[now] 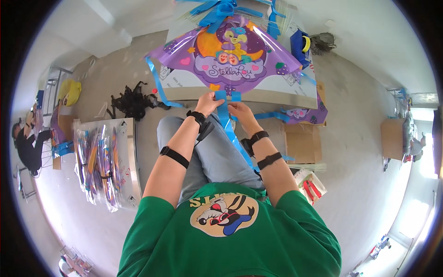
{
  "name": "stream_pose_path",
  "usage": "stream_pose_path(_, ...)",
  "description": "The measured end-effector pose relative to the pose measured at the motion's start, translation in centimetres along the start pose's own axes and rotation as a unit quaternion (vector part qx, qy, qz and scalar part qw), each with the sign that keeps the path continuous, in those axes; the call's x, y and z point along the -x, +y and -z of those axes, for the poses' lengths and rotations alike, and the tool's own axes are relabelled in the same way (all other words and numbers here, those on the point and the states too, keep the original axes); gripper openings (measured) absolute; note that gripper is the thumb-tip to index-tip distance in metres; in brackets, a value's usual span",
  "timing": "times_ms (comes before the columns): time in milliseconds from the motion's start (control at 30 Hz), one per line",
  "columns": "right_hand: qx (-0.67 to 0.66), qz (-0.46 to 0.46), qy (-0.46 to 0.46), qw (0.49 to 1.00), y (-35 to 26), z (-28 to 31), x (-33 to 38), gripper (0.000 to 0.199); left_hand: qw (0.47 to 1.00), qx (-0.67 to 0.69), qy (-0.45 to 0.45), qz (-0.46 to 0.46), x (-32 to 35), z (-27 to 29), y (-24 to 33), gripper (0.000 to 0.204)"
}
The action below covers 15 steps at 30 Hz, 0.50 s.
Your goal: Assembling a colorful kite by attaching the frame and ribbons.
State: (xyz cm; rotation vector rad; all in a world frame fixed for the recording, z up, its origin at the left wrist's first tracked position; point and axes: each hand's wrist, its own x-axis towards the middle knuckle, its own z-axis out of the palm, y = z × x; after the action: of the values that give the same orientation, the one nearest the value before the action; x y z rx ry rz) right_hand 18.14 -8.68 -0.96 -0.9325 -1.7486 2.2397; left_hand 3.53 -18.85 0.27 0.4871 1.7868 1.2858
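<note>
A purple kite [229,57] with a cartoon character, a moon and a cloud printed on it lies on the white table in front of me. Its lower tip points at me, over the near table edge. My left hand [208,103] pinches a long blue ribbon [223,113] just below that tip. From there the ribbon hangs down across my lap. My right hand [242,114] is closed at the ribbon's right side, fingertips against it. A short blue strip end [236,96] shows just above the right fingers.
A blue tape dispenser [300,50] stands at the table's right end. More blue ribbons [222,13] lie beyond the kite. Cardboard boxes [303,144] sit to the right, a board with wrapped bundles [100,161] to the left, beside black straps [134,102] on the floor.
</note>
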Motion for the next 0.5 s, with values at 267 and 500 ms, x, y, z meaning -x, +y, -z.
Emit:
stream_pose_path(267, -0.05, -0.058, 0.079, 0.994, 2.5, -2.2, -2.5, 0.014, 0.968, 0.184, 0.093, 0.143, -2.8, 0.0, -2.8, 0.019)
stream_pose_path(500, -0.105, -0.09, 0.14, 0.98, 3.5, -2.9, -3.8, 0.014, 0.936, 0.227, 0.195, 0.185, -3.4, -2.2, -5.5, 0.044)
